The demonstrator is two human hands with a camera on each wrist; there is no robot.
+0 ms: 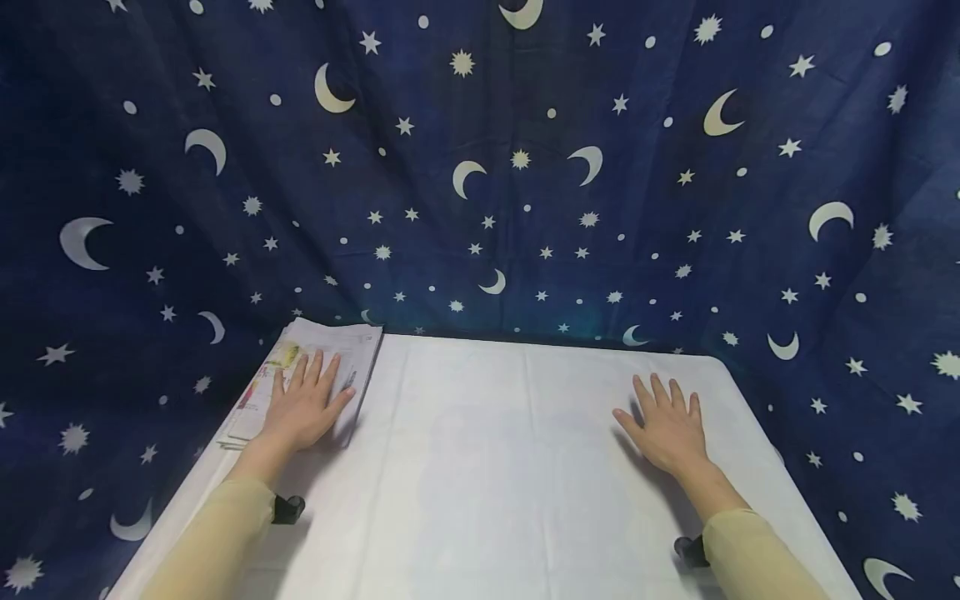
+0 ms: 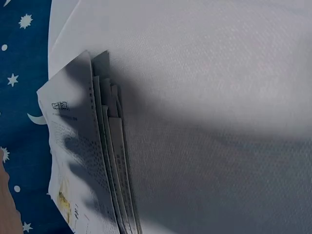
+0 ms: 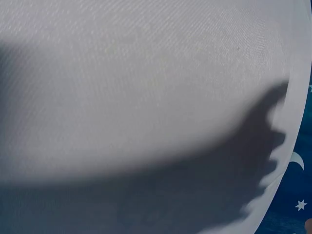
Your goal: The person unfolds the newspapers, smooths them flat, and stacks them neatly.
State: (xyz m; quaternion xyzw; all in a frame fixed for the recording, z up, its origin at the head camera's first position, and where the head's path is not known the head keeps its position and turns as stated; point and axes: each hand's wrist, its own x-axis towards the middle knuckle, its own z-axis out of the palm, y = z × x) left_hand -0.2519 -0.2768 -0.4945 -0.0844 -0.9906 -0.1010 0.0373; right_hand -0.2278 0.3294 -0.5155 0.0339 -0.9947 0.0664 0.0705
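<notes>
In the head view, a stack of printed paper sheets (image 1: 363, 346), perhaps newspapers or leaflets, lies at the far left corner of the white table. My left hand (image 1: 303, 412) is over this stack, palm down with fingers spread. Its shadow falls across the printed sheets (image 2: 73, 126) in the left wrist view, where their layered edges show. Over the right side of the table is my right hand (image 1: 667, 429), fingers straight and spread, holding nothing. The right wrist view shows mostly its shadow on the cloth, with a bit of skin at the lower right corner.
A white cloth covers the table (image 1: 480, 467). Behind and around it hangs a dark blue curtain (image 1: 525, 108) printed with moons and stars. Small black devices (image 1: 288, 509) sit at both wrists, by the pale yellow sleeves (image 1: 217, 533).
</notes>
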